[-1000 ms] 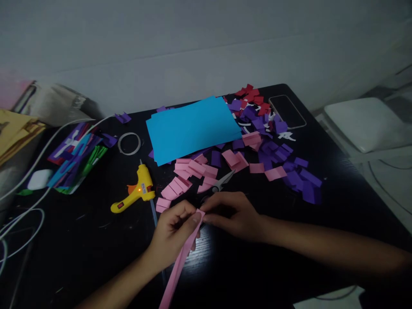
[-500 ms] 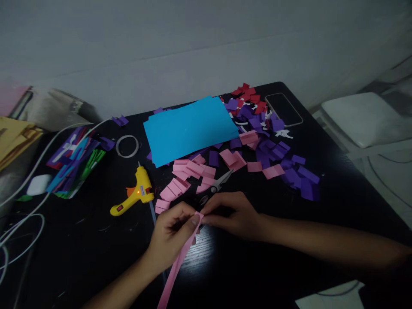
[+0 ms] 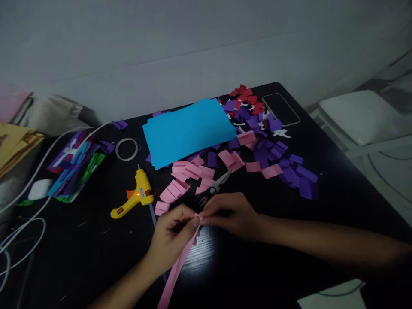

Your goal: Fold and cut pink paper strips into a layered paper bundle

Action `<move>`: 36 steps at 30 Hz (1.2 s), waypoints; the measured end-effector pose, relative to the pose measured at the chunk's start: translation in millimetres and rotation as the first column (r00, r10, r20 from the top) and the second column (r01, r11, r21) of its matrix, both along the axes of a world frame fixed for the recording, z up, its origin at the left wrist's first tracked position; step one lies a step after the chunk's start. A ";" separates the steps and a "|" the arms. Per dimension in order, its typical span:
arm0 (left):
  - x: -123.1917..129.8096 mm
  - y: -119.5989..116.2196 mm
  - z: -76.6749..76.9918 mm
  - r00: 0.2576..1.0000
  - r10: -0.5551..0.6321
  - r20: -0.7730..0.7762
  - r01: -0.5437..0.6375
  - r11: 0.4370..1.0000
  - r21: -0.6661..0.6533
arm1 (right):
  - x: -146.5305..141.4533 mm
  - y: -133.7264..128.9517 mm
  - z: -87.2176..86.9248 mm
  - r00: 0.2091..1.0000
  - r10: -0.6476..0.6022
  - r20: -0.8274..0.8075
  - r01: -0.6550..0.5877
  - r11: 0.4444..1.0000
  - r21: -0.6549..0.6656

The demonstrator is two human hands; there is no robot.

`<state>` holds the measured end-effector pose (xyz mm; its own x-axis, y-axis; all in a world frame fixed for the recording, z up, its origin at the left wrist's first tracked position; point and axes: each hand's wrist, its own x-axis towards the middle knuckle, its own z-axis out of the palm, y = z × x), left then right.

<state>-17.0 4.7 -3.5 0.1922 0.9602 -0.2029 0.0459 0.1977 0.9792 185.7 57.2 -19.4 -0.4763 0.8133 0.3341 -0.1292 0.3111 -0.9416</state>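
Low in the middle of the head view, my left hand (image 3: 172, 234) pinches a long pink paper strip (image 3: 175, 272) near its top end. The strip hangs down past the palm and leaves the view at the bottom. My right hand (image 3: 231, 214) has its thumb and fingertips closed on the same end of the strip, touching the left fingertips. Just beyond the hands lie scissors (image 3: 216, 187), blades pointing up and right, handles partly hidden by the right hand. Several folded pink paper pieces (image 3: 175, 190) lie around them.
A yellow glue gun (image 3: 138, 195) with its light lit lies left of the hands. Behind are blue sheets (image 3: 189, 133), purple pieces (image 3: 307, 189), red pieces (image 3: 243, 94), a tape ring (image 3: 126, 149) and a clear phone case (image 3: 281, 109). White cables (image 3: 41, 225) run along the left.
Both hands keep hold of the pink strip in nearly the same pose. The whole view has shifted slightly; nothing was let go or picked up.
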 end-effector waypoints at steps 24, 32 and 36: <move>0.9 0.1 1.7 1.000 -0.024 0.006 0.024 1.000 0.013 | 0.1 0.3 1.7 0.999 0.015 0.039 -0.013 0.999 -0.048; 0.2 2.4 -0.6 0.999 -0.031 -0.017 0.031 0.999 0.008 | 0.5 0.2 1.9 0.999 0.008 0.046 -0.006 0.999 -0.045; 1.0 2.4 1.1 1.000 -0.010 -0.014 0.010 1.000 0.001 | 0.7 0.4 2.2 0.998 0.003 0.059 -0.001 1.000 -0.027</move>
<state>-16.1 7.1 -2.4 0.1990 0.9584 -0.2047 0.0614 0.1963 0.9786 186.4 57.6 -17.3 -0.4961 0.8208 0.2831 -0.0736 0.2851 -0.9557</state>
